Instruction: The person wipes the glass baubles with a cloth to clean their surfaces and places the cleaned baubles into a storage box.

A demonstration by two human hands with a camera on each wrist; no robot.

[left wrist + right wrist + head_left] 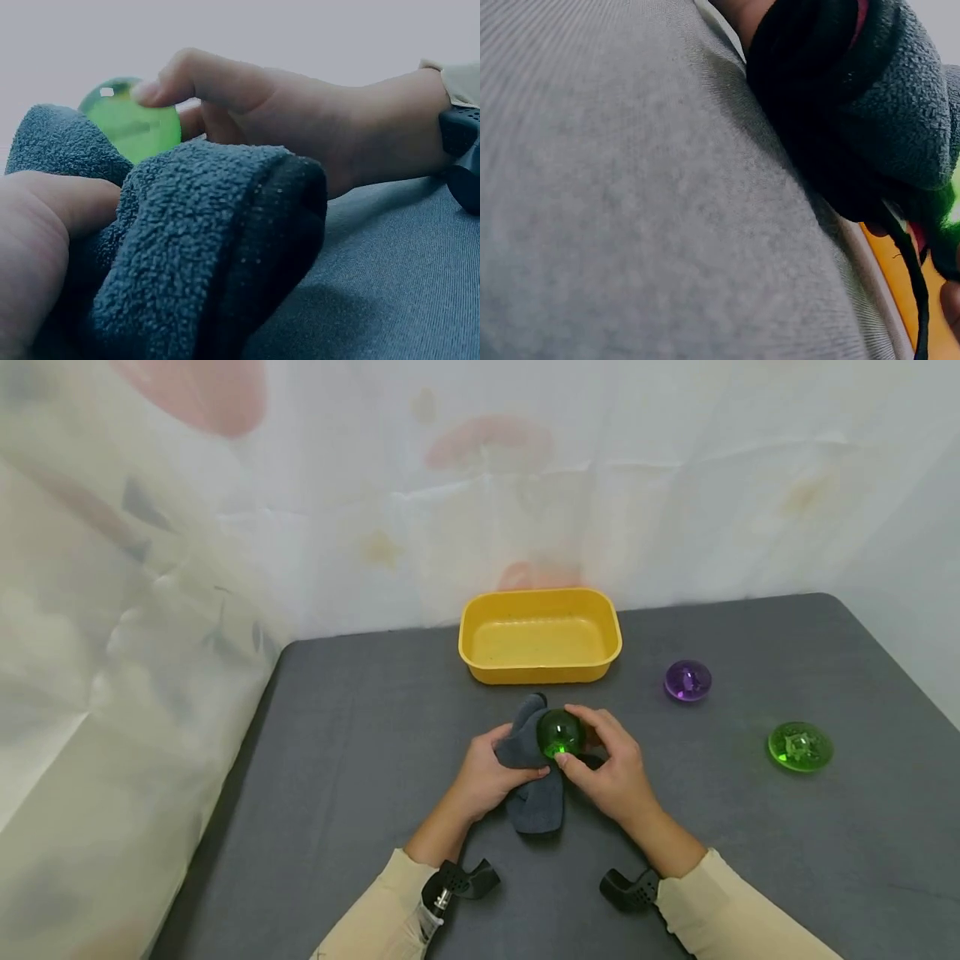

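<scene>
We see L hand (pixel 487 777) gripping grey cloth (pixel 534 793); R hand (pixel 611 772) pinching green ball (pixel 559 734) w/ curled fingers.

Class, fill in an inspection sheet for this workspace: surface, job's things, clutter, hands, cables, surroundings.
Surface: grey table, cloth-covered.
Job's things: green ball held against a grey cloth.
Clutter: yellow tub behind; purple ball and green disc to the right.
Hands: left hand grips the cloth; right hand pinches the green ball.
Cables: nothing seen.
Surroundings: pale patterned curtain behind and to the left.
</scene>
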